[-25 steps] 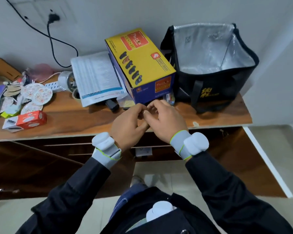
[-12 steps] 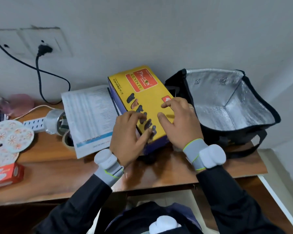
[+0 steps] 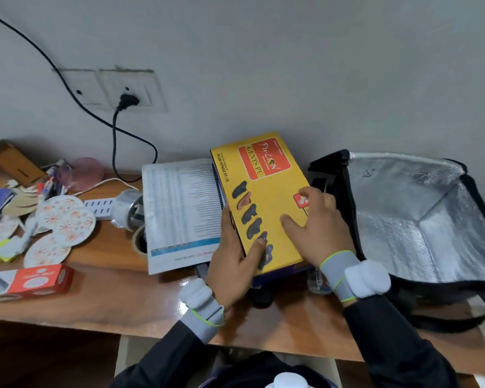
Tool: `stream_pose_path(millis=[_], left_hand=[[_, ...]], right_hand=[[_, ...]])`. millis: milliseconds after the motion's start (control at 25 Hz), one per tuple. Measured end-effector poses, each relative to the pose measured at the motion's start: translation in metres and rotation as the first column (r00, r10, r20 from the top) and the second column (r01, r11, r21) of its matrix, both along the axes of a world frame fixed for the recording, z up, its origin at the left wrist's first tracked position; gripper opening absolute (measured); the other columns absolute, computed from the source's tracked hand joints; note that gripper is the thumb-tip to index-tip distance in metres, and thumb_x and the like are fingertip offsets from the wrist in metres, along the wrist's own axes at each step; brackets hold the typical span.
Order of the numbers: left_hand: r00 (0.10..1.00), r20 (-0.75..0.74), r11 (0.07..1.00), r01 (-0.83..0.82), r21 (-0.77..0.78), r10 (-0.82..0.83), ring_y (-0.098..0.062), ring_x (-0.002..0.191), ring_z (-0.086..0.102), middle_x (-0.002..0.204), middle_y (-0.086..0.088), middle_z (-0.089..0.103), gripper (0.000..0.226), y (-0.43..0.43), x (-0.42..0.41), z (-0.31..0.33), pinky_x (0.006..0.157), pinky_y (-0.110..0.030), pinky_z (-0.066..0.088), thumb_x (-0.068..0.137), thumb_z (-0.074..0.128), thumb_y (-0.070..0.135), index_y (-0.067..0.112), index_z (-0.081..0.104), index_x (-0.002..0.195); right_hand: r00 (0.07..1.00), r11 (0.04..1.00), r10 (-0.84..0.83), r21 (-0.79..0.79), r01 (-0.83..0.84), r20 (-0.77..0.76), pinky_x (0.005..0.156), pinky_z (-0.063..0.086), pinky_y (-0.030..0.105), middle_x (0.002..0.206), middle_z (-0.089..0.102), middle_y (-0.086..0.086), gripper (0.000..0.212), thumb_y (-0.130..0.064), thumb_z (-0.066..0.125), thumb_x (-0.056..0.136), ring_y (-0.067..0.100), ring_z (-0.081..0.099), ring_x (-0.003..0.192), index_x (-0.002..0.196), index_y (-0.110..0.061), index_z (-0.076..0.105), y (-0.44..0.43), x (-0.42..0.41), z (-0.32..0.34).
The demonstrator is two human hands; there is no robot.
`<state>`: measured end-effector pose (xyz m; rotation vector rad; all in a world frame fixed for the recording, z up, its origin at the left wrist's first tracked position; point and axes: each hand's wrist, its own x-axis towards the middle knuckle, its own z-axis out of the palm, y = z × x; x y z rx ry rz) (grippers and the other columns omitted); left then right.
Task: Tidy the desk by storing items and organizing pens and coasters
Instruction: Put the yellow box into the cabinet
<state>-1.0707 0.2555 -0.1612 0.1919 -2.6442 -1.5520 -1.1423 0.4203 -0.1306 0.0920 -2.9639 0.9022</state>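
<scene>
Desk (image 3: 118,301), near edge: left hand (image 3: 231,266) clamps the box (image 3: 266,189) at its near-left corner, thumb on the lid, fingers round the left side. Right hand (image 3: 318,229) grasps the right edge, thumb flat on the lid, fingers bent at the rim. The box sits between both hands, resting on the desk.

Box: yellow lid over blue base, red "GENTS PU" label at the far end, a row of dark shoe prints down the lid. Long axis runs away from the person, far end leaning slightly left.

Flanks: printed sheet (image 3: 179,208) touching on the left, open bag (image 3: 389,197) on the right.
</scene>
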Motion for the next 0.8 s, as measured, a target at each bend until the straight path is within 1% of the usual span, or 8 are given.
stream_pose_path(millis=[40, 80, 200, 280, 440, 560, 640, 800], left_hand=[[1.000, 0.019, 0.999, -0.022, 0.027, 0.022, 0.039, 0.097, 0.037, 0.116, 0.066, 0.023, 0.089, 0.001, 0.000, 0.001, 0.076, 0.010, 0.030, 0.089, 0.052, 0.054, 0.037, -0.009, 0.152], [0.999, 0.011, 0.998, -0.045, 0.045, 0.045, 0.034, 0.098, 0.043, 0.120, 0.061, 0.028, 0.088, 0.000, 0.000, 0.002, 0.077, 0.006, 0.033, 0.087, 0.051, 0.057, 0.044, -0.009, 0.151], [0.993, -0.046, 0.987, -0.100, 0.126, 0.107, 0.023, 0.112, 0.048, 0.127, 0.055, 0.036, 0.083, -0.003, 0.003, 0.009, 0.091, -0.014, 0.043, 0.081, 0.053, 0.062, 0.057, 0.001, 0.145], [0.981, -0.070, 0.972, -0.165, 0.167, 0.179, 0.023, 0.111, 0.049, 0.122, 0.056, 0.039, 0.089, -0.007, 0.009, 0.012, 0.094, -0.024, 0.044, 0.078, 0.057, 0.061, 0.049, 0.004, 0.149], [0.940, -0.087, 0.936, -0.315, 0.159, 0.331, 0.021, 0.108, 0.051, 0.116, 0.058, 0.041, 0.096, -0.010, 0.034, 0.016, 0.099, -0.037, 0.048, 0.075, 0.059, 0.058, 0.039, 0.005, 0.152], [0.910, -0.115, 0.916, -0.387, 0.101, 0.397, -0.001, 0.113, 0.057, 0.115, 0.057, 0.042, 0.091, -0.013, 0.054, 0.016, 0.101, -0.047, 0.048, 0.076, 0.059, 0.054, 0.035, 0.011, 0.151], [0.898, -0.120, 0.906, -0.418, 0.062, 0.422, -0.008, 0.115, 0.057, 0.114, 0.057, 0.041, 0.088, -0.013, 0.067, 0.016, 0.100, -0.048, 0.048, 0.078, 0.059, 0.051, 0.034, 0.012, 0.150], [0.899, -0.122, 0.907, -0.414, 0.070, 0.420, -0.006, 0.118, 0.055, 0.119, 0.050, 0.043, 0.090, -0.016, 0.075, 0.018, 0.103, -0.046, 0.046, 0.078, 0.060, 0.050, 0.031, 0.011, 0.151]], right_hand=[[1.000, 1.000, 0.019, -0.005, -0.019, -0.019, 0.082, 0.043, 0.036, 0.124, 0.040, 0.002, 0.053, -0.045, 0.062, 0.082, 0.032, 0.051, 0.101, 0.128, -0.030, 0.040, -0.002, 0.001, 0.003], [0.998, 0.999, 0.037, -0.016, -0.038, -0.044, 0.081, 0.042, 0.035, 0.123, 0.039, 0.001, 0.053, -0.044, 0.062, 0.082, 0.031, 0.051, 0.100, 0.127, -0.030, 0.041, -0.004, 0.003, 0.006], [0.990, 0.993, 0.080, -0.072, -0.089, -0.118, 0.084, 0.041, 0.035, 0.123, 0.039, 0.000, 0.053, -0.042, 0.064, 0.080, 0.031, 0.051, 0.101, 0.126, -0.029, 0.042, -0.004, 0.009, 0.018], [0.983, 0.985, 0.118, -0.109, -0.133, -0.139, 0.087, 0.044, 0.037, 0.122, 0.038, 0.000, 0.054, -0.041, 0.064, 0.080, 0.032, 0.051, 0.102, 0.127, -0.029, 0.042, -0.007, 0.015, 0.025], [0.968, 0.965, 0.223, -0.114, -0.236, -0.112, 0.080, 0.047, 0.038, 0.121, 0.034, 0.001, 0.053, -0.042, 0.063, 0.080, 0.035, 0.055, 0.094, 0.126, -0.029, 0.040, -0.019, 0.035, 0.029], [0.953, 0.949, 0.289, -0.106, -0.297, -0.089, 0.080, 0.046, 0.038, 0.122, 0.034, 0.003, 0.053, -0.041, 0.062, 0.081, 0.038, 0.054, 0.092, 0.127, -0.028, 0.040, -0.028, 0.052, 0.022], [0.950, 0.942, 0.305, -0.121, -0.312, -0.073, 0.081, 0.046, 0.039, 0.123, 0.034, 0.003, 0.054, -0.042, 0.062, 0.081, 0.038, 0.054, 0.094, 0.128, -0.028, 0.039, -0.032, 0.063, 0.015], [0.959, 0.953, 0.262, -0.130, -0.275, -0.105, 0.082, 0.048, 0.040, 0.121, 0.035, 0.003, 0.052, -0.043, 0.061, 0.081, 0.037, 0.053, 0.097, 0.126, -0.029, 0.039, -0.034, 0.075, 0.014]])
